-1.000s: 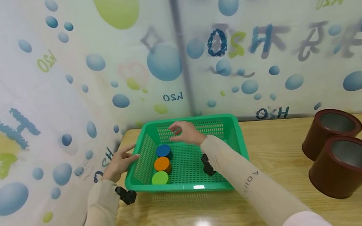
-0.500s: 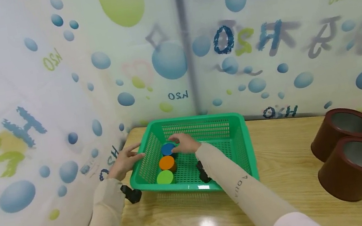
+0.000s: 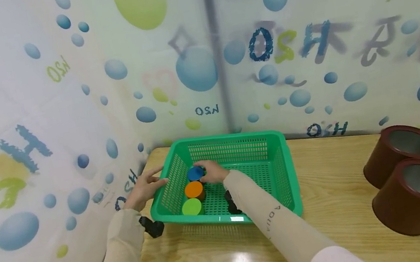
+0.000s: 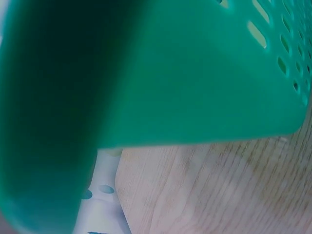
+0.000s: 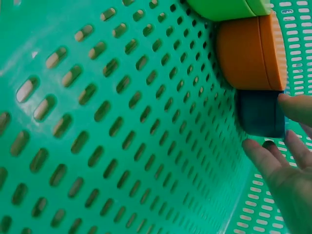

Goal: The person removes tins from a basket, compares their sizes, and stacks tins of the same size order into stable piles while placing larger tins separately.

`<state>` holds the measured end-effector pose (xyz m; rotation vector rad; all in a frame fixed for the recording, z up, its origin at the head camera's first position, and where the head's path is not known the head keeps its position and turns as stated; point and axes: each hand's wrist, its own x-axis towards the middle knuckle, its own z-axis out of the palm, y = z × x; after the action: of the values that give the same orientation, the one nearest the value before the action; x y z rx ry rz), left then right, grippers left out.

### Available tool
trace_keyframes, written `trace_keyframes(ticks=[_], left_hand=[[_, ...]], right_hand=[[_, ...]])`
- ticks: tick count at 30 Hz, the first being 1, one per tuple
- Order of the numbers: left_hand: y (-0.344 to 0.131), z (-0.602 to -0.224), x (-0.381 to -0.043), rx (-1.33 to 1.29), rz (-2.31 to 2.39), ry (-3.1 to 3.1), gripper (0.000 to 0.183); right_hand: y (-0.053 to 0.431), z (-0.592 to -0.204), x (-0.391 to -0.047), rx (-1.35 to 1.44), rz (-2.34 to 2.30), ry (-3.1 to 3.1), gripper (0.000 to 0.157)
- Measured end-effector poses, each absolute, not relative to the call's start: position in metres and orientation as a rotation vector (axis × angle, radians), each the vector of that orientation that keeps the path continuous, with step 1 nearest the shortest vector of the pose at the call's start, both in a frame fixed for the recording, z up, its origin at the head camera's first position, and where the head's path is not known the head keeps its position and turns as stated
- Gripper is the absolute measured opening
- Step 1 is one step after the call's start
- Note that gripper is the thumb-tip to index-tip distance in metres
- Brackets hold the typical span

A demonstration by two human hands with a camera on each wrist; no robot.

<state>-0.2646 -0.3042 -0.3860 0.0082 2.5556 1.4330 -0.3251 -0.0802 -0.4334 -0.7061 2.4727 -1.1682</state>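
A green perforated plastic basket (image 3: 249, 217) stands on the table. Along its left side sit three small round lidded tubs in a row: a blue tub (image 3: 195, 174) at the back, an orange tub (image 3: 194, 191) in the middle and a lime green tub (image 3: 192, 207) in front. My right hand (image 3: 215, 171) reaches inside and holds the blue tub, thumb and fingers around it. In the right wrist view this blue tub (image 5: 261, 113) touches the orange tub (image 5: 248, 53). My left hand (image 3: 145, 190) rests at the basket's left rim, fingers loosely extended.
Two brown cylinders (image 3: 417, 196) with dark grey inner faces stand on the wooden table (image 3: 322, 177) right of the basket. Patterned sheeting (image 3: 199, 68) hangs close behind the table and along its left side.
My right hand has come down and left to the blue tub and closed around it. The left hand stays at the basket rim. The view shifted slightly.
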Motion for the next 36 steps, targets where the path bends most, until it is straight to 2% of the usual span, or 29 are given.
trace_keyframes(ticks=[15, 36], left_hand=[[-0.3, -0.382, -0.264, 0.003, 1.437, 2.565, 0.055], [-0.303, -0.386, -0.264, -0.01, 1.435, 2.563, 0.056]], right_hand=[[-0.074, -0.432, -0.324, -0.582, -1.071, 2.552, 0.055], [-0.054, -0.419, -0.326, -0.62, -1.209, 2.505, 0.057]])
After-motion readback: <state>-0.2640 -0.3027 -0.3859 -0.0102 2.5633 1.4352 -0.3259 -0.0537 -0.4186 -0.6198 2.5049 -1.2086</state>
